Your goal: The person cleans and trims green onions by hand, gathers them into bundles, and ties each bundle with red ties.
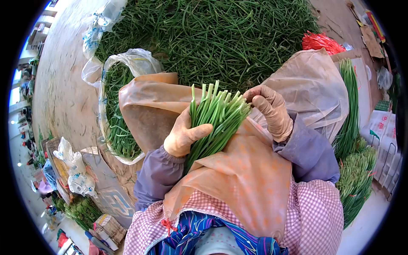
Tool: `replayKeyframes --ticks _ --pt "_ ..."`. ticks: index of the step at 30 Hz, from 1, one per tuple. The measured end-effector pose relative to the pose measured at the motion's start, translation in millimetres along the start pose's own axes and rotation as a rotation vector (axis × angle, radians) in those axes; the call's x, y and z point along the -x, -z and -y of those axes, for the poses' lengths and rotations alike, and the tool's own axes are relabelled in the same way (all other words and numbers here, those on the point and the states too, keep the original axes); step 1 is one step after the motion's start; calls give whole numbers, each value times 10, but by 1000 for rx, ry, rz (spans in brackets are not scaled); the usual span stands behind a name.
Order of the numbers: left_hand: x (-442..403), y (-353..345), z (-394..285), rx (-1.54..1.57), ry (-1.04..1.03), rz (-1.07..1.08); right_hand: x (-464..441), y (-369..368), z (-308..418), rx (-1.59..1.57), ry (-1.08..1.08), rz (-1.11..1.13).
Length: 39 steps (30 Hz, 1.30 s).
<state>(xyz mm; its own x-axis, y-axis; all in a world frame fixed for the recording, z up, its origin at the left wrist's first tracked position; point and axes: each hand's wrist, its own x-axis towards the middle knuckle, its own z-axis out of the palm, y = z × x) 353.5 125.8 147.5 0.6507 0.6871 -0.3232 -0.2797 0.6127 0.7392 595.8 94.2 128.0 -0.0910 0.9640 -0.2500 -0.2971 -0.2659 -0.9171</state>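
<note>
My gloved left hand [185, 135] is wrapped round a bunch of green stalks [214, 121], its thumb lying across the front. The pale cut ends point up and to the right, and the lower part runs down over the plastic apron [250, 178]. At the bunch's right upper edge is my gloved right hand [272, 109], with fingers bent and pressed together near the stalk tips. What those fingers hold, if anything, is too small to tell.
A big heap of loose green stalks [221, 38] lies ahead. An open plastic bag [102, 114] of greens stands left. Red strings [321, 43] lie at the upper right, above upright bundles [349, 106] and more bundles [356, 182]. Cardboard [108, 185] lies lower left.
</note>
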Motion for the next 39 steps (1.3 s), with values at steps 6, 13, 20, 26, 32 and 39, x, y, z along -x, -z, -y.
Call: replayKeyframes --ticks 6,13,20,26,32,39 --pt "-1 -80 43 -106 -15 -60 -24 50 19 431 246 45" --pt "35 38 60 -55 93 -81 -361 734 730 -93 404 -651" --pt "32 0 14 36 51 -72 -322 702 407 -50 -36 -294" --pt "30 -7 -1 2 66 -79 -69 89 389 -9 -72 135" --pt "56 1 43 45 28 -95 -442 366 628 -321 330 -331" --pt "55 -25 49 90 -1 -138 -345 797 -22 -436 -47 -187"
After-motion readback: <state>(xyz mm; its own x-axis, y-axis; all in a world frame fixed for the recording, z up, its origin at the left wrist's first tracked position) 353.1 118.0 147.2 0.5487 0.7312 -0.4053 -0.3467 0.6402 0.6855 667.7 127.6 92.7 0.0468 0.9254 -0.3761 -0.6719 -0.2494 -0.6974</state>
